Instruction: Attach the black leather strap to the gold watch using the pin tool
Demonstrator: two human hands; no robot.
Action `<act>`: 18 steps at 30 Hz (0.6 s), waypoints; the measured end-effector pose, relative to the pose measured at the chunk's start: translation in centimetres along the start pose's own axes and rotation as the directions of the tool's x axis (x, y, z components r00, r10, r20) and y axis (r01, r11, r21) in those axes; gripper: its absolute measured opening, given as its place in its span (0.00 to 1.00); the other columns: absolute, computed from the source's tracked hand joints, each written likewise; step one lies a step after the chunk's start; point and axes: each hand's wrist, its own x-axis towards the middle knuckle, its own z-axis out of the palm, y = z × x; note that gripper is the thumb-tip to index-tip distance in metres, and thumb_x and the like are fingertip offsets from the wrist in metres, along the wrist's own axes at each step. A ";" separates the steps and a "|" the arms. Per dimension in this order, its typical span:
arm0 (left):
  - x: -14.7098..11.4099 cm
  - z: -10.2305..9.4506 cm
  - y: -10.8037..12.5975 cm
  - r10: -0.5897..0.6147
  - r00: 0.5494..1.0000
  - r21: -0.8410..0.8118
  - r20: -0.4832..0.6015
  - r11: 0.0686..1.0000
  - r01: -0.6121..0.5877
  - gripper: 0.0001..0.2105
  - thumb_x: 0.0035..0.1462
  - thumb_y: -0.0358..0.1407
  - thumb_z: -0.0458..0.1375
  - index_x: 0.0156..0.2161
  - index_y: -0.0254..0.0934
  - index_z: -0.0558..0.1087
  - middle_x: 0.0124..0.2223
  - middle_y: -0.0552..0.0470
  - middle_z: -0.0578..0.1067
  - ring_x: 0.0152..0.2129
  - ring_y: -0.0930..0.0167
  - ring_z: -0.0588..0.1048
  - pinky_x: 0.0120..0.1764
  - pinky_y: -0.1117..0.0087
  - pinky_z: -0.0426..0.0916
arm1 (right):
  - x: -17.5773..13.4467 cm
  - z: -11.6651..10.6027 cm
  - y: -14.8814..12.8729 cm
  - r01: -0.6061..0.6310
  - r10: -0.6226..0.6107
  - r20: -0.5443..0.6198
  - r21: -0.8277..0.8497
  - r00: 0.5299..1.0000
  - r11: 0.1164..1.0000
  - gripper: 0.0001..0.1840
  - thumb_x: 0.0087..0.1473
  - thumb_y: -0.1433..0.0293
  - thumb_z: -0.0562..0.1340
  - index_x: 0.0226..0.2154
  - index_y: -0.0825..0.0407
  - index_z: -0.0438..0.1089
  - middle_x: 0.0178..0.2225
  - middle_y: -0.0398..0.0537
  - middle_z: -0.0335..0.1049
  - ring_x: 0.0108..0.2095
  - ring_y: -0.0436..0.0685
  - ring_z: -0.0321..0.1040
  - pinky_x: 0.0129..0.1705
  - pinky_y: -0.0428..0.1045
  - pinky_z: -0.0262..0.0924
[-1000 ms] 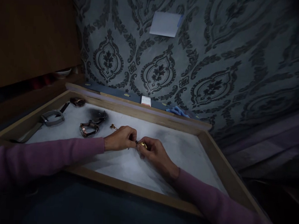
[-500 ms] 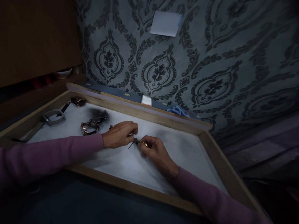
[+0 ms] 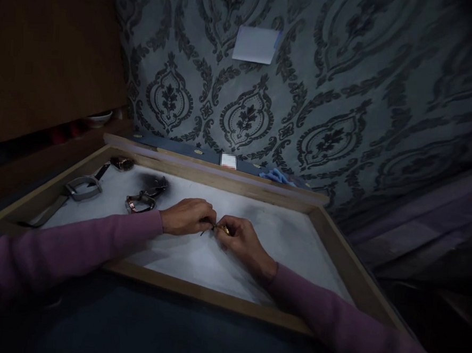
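Observation:
My right hand (image 3: pixel 240 239) is closed around a small gold-coloured piece (image 3: pixel 225 229), whose exact kind I cannot make out. Toward the left, a thin dark piece (image 3: pixel 207 230) sticks out from between the hands. My left hand (image 3: pixel 189 216) pinches at this dark piece, its fingertips almost touching those of the right. Both hands hover low over the white-lined wooden tray (image 3: pixel 212 297). To the left lie a wristwatch with a rose-gold case (image 3: pixel 139 203), a grey watch strap loop (image 3: pixel 83 187) and a brown watch (image 3: pixel 121 163).
Behind the tray, a small white box (image 3: pixel 228 161) and a crumpled blue cloth (image 3: pixel 276 176) rest on a dark ledge. Patterned wallpaper with a white card (image 3: pixel 256 44) rises at the back. A brown wooden cabinet (image 3: pixel 51 53) stands at left; pale purple fabric (image 3: pixel 425 225) hangs at right.
My left hand has come down and its fingers now meet the dark piece beside the right hand's fingertips. The gap between the hands has narrowed. The view has shifted slightly.

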 end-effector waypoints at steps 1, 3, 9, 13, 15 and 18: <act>0.0 0.0 0.1 0.004 1.000 0.012 -0.003 1.000 -0.004 0.06 0.58 0.29 0.56 0.39 0.36 0.75 0.37 0.51 0.76 0.38 0.68 0.72 0.41 0.70 0.63 | 0.0 0.0 0.1 0.005 -0.005 -0.007 -0.015 1.000 1.000 0.05 0.45 0.71 0.59 0.20 0.52 0.66 0.14 0.37 0.61 0.17 0.47 0.56 0.21 0.44 0.48; 0.0 -0.2 0.3 0.011 1.000 0.030 -0.009 0.999 -0.011 0.06 0.56 0.28 0.56 0.37 0.36 0.75 0.36 0.51 0.76 0.36 0.68 0.72 0.39 0.71 0.62 | 0.2 -0.1 0.1 0.008 -0.009 -0.016 -0.027 1.000 1.000 0.05 0.44 0.71 0.59 0.20 0.52 0.67 0.14 0.37 0.61 0.17 0.47 0.57 0.21 0.44 0.48; -0.4 -1.6 1.6 0.068 0.995 0.106 -0.066 0.992 -0.061 0.05 0.57 0.27 0.56 0.36 0.34 0.74 0.35 0.51 0.75 0.35 0.69 0.72 0.38 0.71 0.61 | 0.1 -1.2 -0.9 -0.100 0.078 0.110 0.210 0.991 0.973 0.09 0.45 0.64 0.64 0.25 0.53 0.69 0.18 0.39 0.68 0.17 0.46 0.58 0.20 0.44 0.48; -0.8 -2.0 2.0 0.201 0.969 0.310 -0.144 0.939 -0.148 0.07 0.62 0.29 0.53 0.34 0.35 0.73 0.34 0.49 0.74 0.35 0.68 0.70 0.38 0.67 0.59 | -0.3 -1.9 -1.5 -0.326 0.225 0.251 0.508 0.941 0.797 0.17 0.47 0.56 0.64 0.27 0.54 0.68 0.25 0.45 0.72 0.21 0.48 0.64 0.18 0.43 0.45; -0.9 -1.9 2.3 0.272 0.948 0.422 -0.167 0.888 -0.181 0.09 0.63 0.30 0.51 0.34 0.34 0.72 0.34 0.48 0.74 0.34 0.67 0.69 0.38 0.65 0.59 | -0.4 -2.1 -1.6 -0.443 0.293 0.338 0.569 0.894 0.693 0.18 0.48 0.55 0.64 0.27 0.54 0.67 0.24 0.46 0.72 0.21 0.48 0.64 0.18 0.42 0.44; -1.0 -1.6 2.7 0.382 0.904 0.545 -0.193 0.808 -0.225 0.10 0.64 0.28 0.49 0.34 0.33 0.71 0.33 0.48 0.73 0.33 0.67 0.68 0.40 0.64 0.59 | -0.4 -2.3 -1.6 -0.531 0.339 0.411 0.602 0.846 0.597 0.14 0.50 0.60 0.63 0.26 0.54 0.67 0.24 0.45 0.70 0.21 0.46 0.62 0.18 0.41 0.44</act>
